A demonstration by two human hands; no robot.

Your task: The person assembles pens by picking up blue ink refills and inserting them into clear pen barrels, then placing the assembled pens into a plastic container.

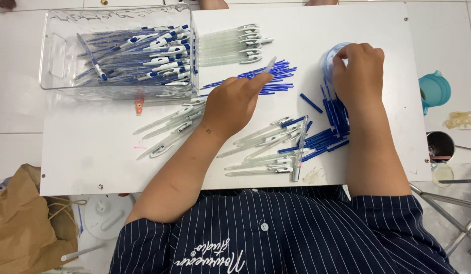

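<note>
My left hand (234, 101) rests on the white board (93, 152) and pinches a clear pen barrel (269, 64) whose tip points up and right, just above a fan of blue refills (276, 81). My right hand (358, 71) reaches with curled fingers into a small clear blue round container (329, 58); what the fingers hold is hidden. Below the right hand lies a heap of blue pen parts (331, 129). Clear pen barrels (268, 152) lie loose near my body, with more such barrels (172, 127) left of my left wrist.
A clear plastic bin (58, 56) of assembled blue and white pens stands at the far left. A neat row of clear barrels (235, 45) lies beside it. Off the board: a teal jug (434, 90), a dark cup (440, 146), a brown paper bag (22, 218).
</note>
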